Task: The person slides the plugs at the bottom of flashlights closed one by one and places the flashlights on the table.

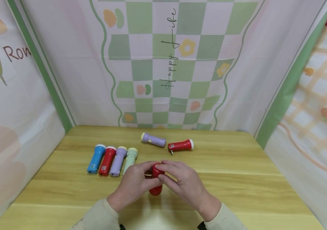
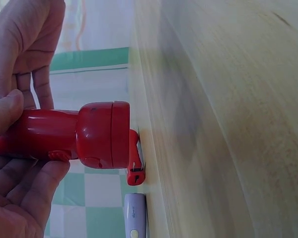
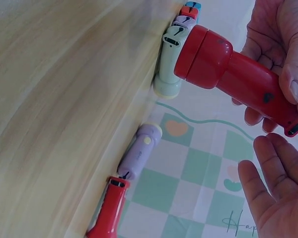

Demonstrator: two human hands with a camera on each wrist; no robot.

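Observation:
A red flashlight (image 1: 155,191) is held over the near middle of the table, its wide head tipped downward. My left hand (image 1: 133,182) grips its narrow body, with the thumb on the near side and the fingers behind. A small dark socket shows at its tail in the right wrist view. My right hand (image 1: 185,179) is beside the tail, its fingers (image 3: 275,168) stretched out and slightly spread. In the head view its fingertips overlap the tail; whether they touch it is unclear.
To the left lie blue (image 1: 96,159), red (image 1: 107,161), purple (image 1: 118,161) and mint green (image 1: 131,156) flashlights side by side. Behind my hands rest another purple flashlight (image 1: 153,140) and a red one (image 1: 180,146) with a small part sticking out. Printed cloth (image 1: 166,70) hangs around the table.

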